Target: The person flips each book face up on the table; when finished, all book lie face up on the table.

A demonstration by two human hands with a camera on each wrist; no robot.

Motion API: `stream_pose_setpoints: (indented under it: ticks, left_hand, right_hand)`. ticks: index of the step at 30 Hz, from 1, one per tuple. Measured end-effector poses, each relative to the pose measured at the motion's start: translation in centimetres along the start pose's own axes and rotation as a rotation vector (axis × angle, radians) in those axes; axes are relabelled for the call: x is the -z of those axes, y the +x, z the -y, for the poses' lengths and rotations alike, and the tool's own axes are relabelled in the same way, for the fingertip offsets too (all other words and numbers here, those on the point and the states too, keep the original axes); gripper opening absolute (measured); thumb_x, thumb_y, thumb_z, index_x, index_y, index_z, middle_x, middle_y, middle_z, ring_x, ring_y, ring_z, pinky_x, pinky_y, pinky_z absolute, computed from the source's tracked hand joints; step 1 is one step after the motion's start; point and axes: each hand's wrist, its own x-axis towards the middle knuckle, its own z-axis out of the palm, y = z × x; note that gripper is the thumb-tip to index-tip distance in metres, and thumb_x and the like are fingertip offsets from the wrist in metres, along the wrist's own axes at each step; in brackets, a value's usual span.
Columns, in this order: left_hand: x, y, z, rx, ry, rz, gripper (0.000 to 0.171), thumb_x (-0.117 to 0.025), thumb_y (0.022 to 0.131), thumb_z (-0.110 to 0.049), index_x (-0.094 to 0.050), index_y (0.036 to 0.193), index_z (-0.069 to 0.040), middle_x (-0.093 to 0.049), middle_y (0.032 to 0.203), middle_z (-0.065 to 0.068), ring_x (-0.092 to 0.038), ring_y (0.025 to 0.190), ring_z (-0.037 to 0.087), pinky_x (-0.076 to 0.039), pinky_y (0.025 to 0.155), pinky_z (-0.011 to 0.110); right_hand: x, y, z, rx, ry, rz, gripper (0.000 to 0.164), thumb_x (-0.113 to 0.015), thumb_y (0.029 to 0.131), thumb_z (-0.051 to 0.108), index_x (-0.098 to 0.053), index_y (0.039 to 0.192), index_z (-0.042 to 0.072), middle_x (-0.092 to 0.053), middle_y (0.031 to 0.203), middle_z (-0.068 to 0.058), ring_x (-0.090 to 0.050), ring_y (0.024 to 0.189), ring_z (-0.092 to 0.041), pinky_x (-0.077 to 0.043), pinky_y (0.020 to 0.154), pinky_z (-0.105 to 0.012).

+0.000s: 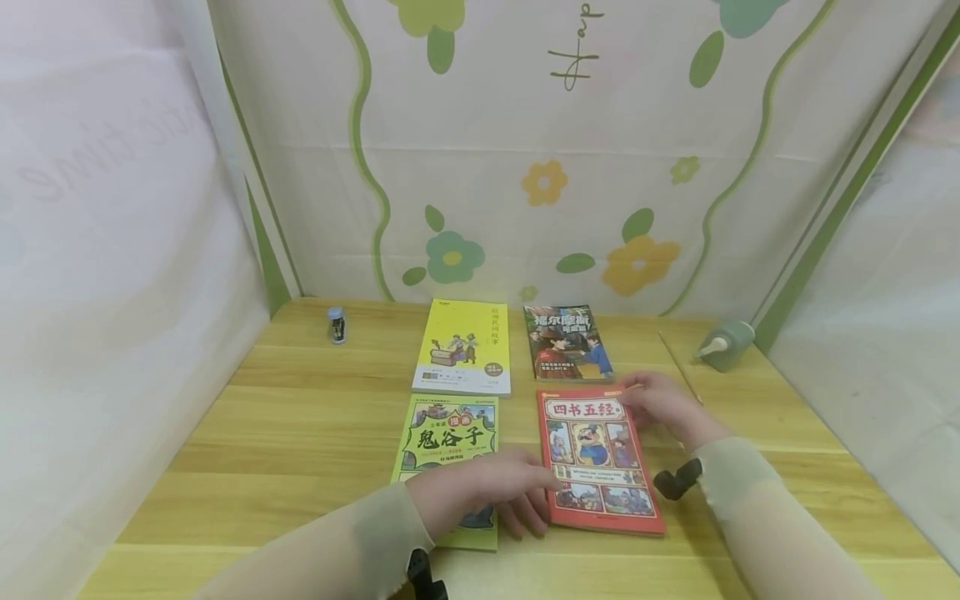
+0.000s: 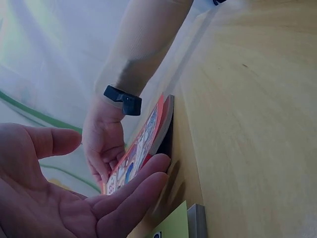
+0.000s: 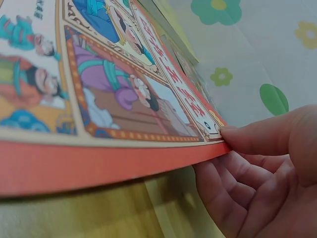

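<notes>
A red comic-style book (image 1: 592, 458) lies at the front right of the table, its cover facing up. At its upper right corner my right hand (image 1: 663, 407) pinches it; the right wrist view shows the thumb (image 3: 257, 136) on top and the fingers underneath. My left hand (image 1: 502, 483) is at the book's lower left edge, its thumb spread away and its fingers extended. Whether those fingers touch the edge I cannot tell. Beneath the left hand and forearm is a green book (image 1: 450, 429), partly covered by them. In the left wrist view the red book (image 2: 143, 141) looks tilted.
Behind the green book lies a yellow and white book (image 1: 465, 346), with a dark comic book (image 1: 567, 343) to its right. A small lidded vial (image 1: 337, 325) stands at the back left. A grey-green squeeze bottle (image 1: 727, 344) and a thin stick (image 1: 678, 367) lie at the back right.
</notes>
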Motion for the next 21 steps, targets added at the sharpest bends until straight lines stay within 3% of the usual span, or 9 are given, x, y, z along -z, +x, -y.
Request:
stream_pose_setpoints:
  ticks: [12, 21]
  left_hand:
    - [0.10, 0.00, 0.00, 0.018, -0.002, -0.045, 0.032, -0.060, 0.094, -0.028, -0.064, 0.111, -0.001, -0.071, 0.085, 0.016, -0.070, 0.076, 0.034, -0.060, 0.059, 0.046]
    - [0.27, 0.03, 0.17, -0.007, -0.028, -0.079, 0.034, -0.061, 0.094, -0.027, -0.063, 0.112, 0.001, -0.070, 0.090, 0.015, -0.070, 0.077, 0.032, -0.061, 0.062, 0.043]
  right_hand:
    - [-0.30, 0.24, -0.18, -0.025, 0.015, -0.008, 0.035, -0.062, 0.093, 0.007, -0.052, 0.121, -0.011, -0.068, 0.095, -0.016, -0.068, 0.077, -0.026, -0.060, 0.067, -0.039]
    - [-0.30, 0.35, -0.37, -0.039, 0.035, -0.008, 0.033, -0.060, 0.093, 0.005, -0.052, 0.120, -0.011, -0.067, 0.097, -0.019, -0.068, 0.079, -0.028, -0.060, 0.069, -0.039]
